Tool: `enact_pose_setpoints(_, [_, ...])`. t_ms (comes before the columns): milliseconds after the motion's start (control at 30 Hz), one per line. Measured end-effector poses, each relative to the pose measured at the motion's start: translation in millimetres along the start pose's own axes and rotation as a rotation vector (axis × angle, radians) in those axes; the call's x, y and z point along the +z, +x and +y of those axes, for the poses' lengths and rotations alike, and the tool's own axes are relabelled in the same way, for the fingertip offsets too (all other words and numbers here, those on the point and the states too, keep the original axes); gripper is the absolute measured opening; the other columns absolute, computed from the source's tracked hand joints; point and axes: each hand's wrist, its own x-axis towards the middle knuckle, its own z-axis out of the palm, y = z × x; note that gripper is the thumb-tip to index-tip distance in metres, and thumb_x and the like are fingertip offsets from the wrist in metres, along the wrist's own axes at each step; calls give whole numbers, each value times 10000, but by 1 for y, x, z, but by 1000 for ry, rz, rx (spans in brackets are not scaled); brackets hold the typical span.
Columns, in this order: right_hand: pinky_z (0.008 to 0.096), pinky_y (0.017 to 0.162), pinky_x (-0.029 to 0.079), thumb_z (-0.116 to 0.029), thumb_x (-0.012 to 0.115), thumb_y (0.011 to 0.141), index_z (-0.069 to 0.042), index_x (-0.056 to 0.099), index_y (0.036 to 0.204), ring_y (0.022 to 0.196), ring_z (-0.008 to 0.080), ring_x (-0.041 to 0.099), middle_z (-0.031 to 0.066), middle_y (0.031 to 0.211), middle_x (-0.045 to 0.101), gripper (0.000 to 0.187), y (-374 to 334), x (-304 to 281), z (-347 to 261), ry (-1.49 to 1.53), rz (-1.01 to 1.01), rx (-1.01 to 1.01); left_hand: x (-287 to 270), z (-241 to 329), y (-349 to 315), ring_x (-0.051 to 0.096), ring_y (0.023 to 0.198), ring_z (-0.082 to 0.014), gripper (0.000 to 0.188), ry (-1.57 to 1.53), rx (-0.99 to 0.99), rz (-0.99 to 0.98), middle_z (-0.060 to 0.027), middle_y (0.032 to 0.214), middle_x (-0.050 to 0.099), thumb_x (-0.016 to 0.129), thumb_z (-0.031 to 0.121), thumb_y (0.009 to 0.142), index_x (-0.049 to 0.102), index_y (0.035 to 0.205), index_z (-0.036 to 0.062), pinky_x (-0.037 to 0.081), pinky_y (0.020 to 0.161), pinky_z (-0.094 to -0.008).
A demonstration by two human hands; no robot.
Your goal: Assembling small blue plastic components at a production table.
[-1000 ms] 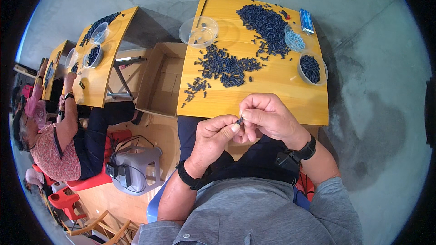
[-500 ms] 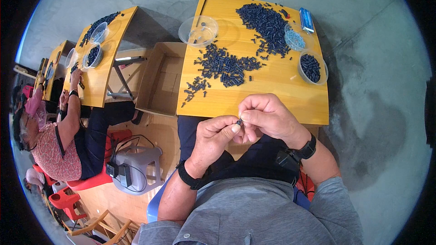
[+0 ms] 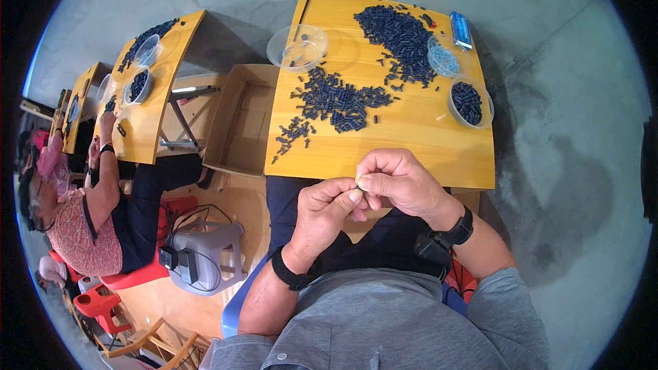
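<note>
My left hand (image 3: 323,207) and my right hand (image 3: 399,181) meet in front of the table's near edge. Both are closed in a pinch on one small black part, mostly hidden by the thumbs and fingertips. Beyond them on the yellow table (image 3: 425,144) lies a loose pile of small black cylindrical parts (image 3: 336,99). A larger pile of similar black parts (image 3: 397,34) spreads at the far side. To the right, a clear round tub (image 3: 469,101) is full of black parts, and another clear tub (image 3: 443,58) holds small light-blue pieces.
A nearly bare clear tub (image 3: 297,48) stands at the table's left edge. A blue box (image 3: 460,30) sits at the far right corner. Left of the table is an open cardboard box (image 3: 240,123). A co-worker (image 3: 89,226) sits at another table, near a grey stool (image 3: 205,253).
My fingertips have drawn closer together, and the right hand has shifted slightly down and left; less of the black part shows. The co-worker's hand has moved a little at the other table.
</note>
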Motion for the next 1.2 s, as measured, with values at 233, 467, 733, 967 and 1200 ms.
enact_pose_setpoints(233, [167, 506, 381, -155, 592, 900, -48, 593, 837, 556, 31, 490, -12, 684, 578, 124, 4, 7, 3, 135, 65, -41, 5, 4, 2, 617, 670, -98, 135, -30, -51, 51, -64, 823, 666, 530, 31, 921, 642, 968, -28, 527, 629, -226])
enact_pose_setpoints(467, [174, 499, 390, -152, 631, 877, -36, 617, 878, 554, 37, 497, -12, 689, 581, 117, 3, -9, 1, 269, -74, 41, 5, 7, 2, 618, 658, -107, 135, -164, -97, -58, -71, 836, 665, 526, 29, 922, 638, 975, -25, 530, 617, -227])
enact_pose_setpoints(733, [163, 504, 374, -186, 601, 902, -16, 633, 928, 552, 39, 507, -10, 632, 559, 175, 4, -7, -15, 41, -57, -37, 8, 10, 4, 611, 652, -104, 138, -163, -58, -23, -72, 833, 659, 533, 28, 918, 638, 993, -22, 523, 607, -229])
enact_pose_setpoints(967, [229, 436, 470, -331, 537, 939, -23, 597, 828, 473, 71, 504, 2, 583, 526, 333, -3, 0, -15, 224, 153, 13, 6, 6, 5, 585, 736, -98, 112, -133, -1, 8, -51, 845, 621, 574, 2, 888, 639, 974, -27, 482, 673, -216])
enact_pose_setpoints(1200, [276, 368, 509, -512, 428, 938, -8, 566, 764, 383, 98, 517, 30, 535, 515, 550, -11, 3, -7, 269, 2, 255, 11, 4, 4, 492, 1094, -160, 132, -63, 106, 51, -116, 1185, 514, 602, -30, 854, 648, 977, -17, 409, 903, -263])
